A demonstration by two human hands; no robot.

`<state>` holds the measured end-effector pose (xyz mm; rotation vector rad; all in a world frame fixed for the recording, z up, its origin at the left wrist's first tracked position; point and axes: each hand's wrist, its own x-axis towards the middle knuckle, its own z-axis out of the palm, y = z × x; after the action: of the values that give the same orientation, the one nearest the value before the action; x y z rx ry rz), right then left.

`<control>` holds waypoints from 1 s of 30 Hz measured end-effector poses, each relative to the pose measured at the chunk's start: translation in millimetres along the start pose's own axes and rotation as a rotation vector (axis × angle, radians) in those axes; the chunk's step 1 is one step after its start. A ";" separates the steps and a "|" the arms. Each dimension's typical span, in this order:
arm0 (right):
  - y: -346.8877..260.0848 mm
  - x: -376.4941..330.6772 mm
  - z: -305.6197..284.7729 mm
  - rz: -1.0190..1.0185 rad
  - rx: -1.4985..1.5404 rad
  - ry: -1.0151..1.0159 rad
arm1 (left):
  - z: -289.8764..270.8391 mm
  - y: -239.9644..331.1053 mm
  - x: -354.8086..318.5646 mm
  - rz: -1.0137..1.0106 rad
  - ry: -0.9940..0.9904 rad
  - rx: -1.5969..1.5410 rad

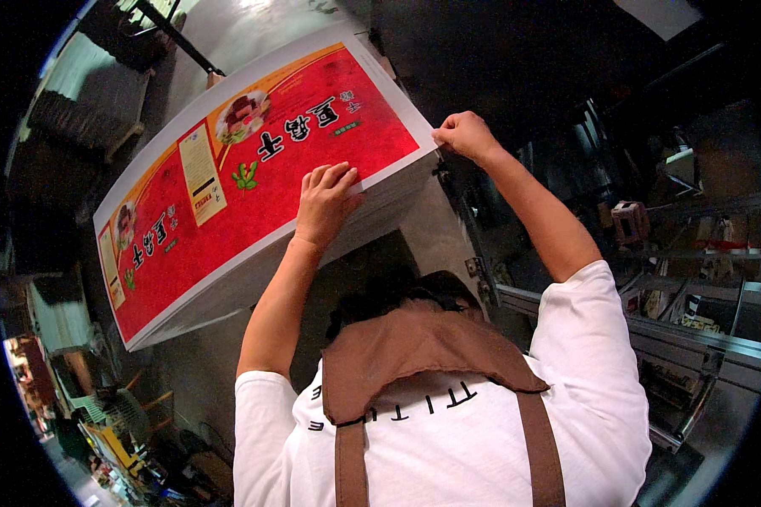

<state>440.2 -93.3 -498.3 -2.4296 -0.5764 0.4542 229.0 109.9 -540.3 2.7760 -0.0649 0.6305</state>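
Observation:
A tall stack of large printed sheets (262, 245) stands in front of me, its top sheet red with orange bands, food pictures and white margins. On the near part of that top sheet rests my left hand (325, 198), fingers slightly bent and lying against the red surface, holding nothing. At the right-hand near corner, my right hand (469, 137) is closed in a pinch on the sheet's white margin. Whether it grips one sheet or more cannot be made out. The stack's near side shows many pale layered edges.
Dark machinery with metal rails (634, 325) runs along my right. More stacks of sheets (101, 89) stand at the far left, by a dark metal bar (177, 38). Yellow and green equipment (114, 439) is at the lower left. Grey floor (271, 25) lies beyond the stack.

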 end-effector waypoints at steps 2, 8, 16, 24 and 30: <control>16.2 8.0 4.8 0.163 0.430 -0.189 | -1.0 2.2 1.2 -0.012 -0.004 0.004; -6.1 9.5 5.7 0.272 0.741 -0.436 | -9.9 23.7 -4.0 0.048 0.175 -0.137; -19.9 2.1 -1.6 0.155 0.609 -0.438 | 14.2 74.0 -15.0 -1.090 0.342 -1.866; -1.0 5.1 12.8 0.157 0.668 -0.449 | 17.4 72.1 -18.7 -1.188 0.289 -1.768; 3.2 7.3 19.5 0.125 0.750 -0.572 | 16.4 73.5 -24.8 -1.255 0.263 -1.693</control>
<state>438.7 -82.9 -516.6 -1.6065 -0.3778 1.1962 205.5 34.4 -545.0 0.7470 0.7351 0.2513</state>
